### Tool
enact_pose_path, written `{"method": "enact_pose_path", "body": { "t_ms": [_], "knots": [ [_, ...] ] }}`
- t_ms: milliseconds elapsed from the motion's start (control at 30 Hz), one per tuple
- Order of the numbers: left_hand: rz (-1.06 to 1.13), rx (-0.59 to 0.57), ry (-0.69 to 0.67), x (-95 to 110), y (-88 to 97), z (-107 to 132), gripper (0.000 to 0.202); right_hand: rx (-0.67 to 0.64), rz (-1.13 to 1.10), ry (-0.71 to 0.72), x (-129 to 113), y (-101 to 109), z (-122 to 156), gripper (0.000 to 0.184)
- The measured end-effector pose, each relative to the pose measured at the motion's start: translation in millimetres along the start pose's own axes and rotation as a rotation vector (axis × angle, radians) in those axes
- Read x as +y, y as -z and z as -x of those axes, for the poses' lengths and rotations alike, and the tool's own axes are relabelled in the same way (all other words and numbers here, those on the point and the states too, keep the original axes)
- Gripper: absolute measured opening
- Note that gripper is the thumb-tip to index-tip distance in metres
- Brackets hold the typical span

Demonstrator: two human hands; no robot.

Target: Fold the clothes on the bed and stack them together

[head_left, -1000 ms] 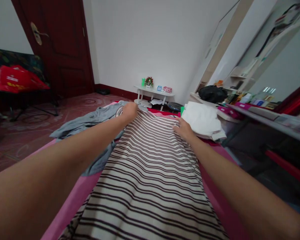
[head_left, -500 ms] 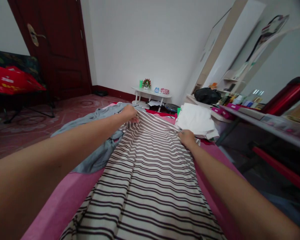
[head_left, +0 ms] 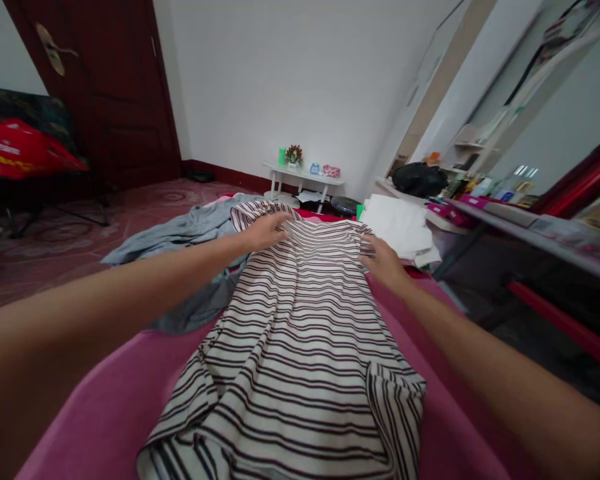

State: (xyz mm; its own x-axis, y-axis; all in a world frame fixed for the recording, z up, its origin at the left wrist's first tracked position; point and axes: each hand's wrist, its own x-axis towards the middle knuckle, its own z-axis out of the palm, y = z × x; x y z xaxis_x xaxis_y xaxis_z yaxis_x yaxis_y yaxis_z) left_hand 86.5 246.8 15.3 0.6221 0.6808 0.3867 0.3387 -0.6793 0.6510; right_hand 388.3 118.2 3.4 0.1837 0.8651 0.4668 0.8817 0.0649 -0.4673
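A white garment with dark stripes (head_left: 310, 333) lies lengthwise on the pink bed cover (head_left: 100, 400), with folds down its left half. My left hand (head_left: 266, 231) rests at its far left part, fingers stretched out and the thumb apart. Beside the far right edge is my right hand (head_left: 384, 261), its fingers spread against the striped cloth. A striped part is turned over near the lower right of the garment. Grey-blue clothing (head_left: 180, 230) lies crumpled to the left, partly hidden behind my left forearm.
White folded cloth (head_left: 397, 223) is stacked at the bed's far right. A desk (head_left: 545, 237) with bottles and boxes runs along the right side. Beyond the bed stands a low white table (head_left: 305, 175) with a small plant. At left, a red bag (head_left: 25, 150) sits on a chair.
The striped garment has shifted away from me, and its near end now shows with a turned-over part at right. Both hands have loosened from the cloth, and my right hand has moved slightly farther away.
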Motion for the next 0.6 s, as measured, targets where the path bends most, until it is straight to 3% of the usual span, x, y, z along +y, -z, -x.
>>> {"method": "enact_pose_path", "body": {
  "t_ms": [67, 133, 233, 333, 400, 467, 533, 600],
  "knots": [
    [0.0, -0.121, -0.043, 15, 3.7, 40, 0.039, -0.127, -0.11, 0.02, -11, 7, 45, 0.035],
    [0.041, -0.267, -0.063, 36, 12.8, 84, 0.031, -0.341, -0.237, -0.027, -25, 21, 88, 0.03],
    [0.126, -0.562, -0.007, 67, 33.7, 141, 0.029, -0.627, -0.334, -0.077, -43, 52, 139, 0.037],
    [0.13, -0.751, 0.041, 85, 54.2, 180, 0.041, -0.771, -0.341, -0.15, -52, 82, 170, 0.059],
    [0.066, -0.787, 0.026, 87, 62.0, 200, 0.055, -0.807, -0.319, -0.198, -56, 96, 185, 0.066],
    [0.0, -0.772, -0.015, 83, 63.7, 216, 0.06, -0.834, -0.28, -0.2, -64, 103, 197, 0.044],
    [-0.04, -0.749, -0.042, 78, 63.2, 228, 0.048, -0.871, -0.27, -0.168, -73, 109, 204, 0.019],
    [-0.063, -0.775, -0.004, 78, 66.3, 234, 0.026, -0.882, -0.276, -0.145, -81, 119, 207, 0.016]
  ]
}}
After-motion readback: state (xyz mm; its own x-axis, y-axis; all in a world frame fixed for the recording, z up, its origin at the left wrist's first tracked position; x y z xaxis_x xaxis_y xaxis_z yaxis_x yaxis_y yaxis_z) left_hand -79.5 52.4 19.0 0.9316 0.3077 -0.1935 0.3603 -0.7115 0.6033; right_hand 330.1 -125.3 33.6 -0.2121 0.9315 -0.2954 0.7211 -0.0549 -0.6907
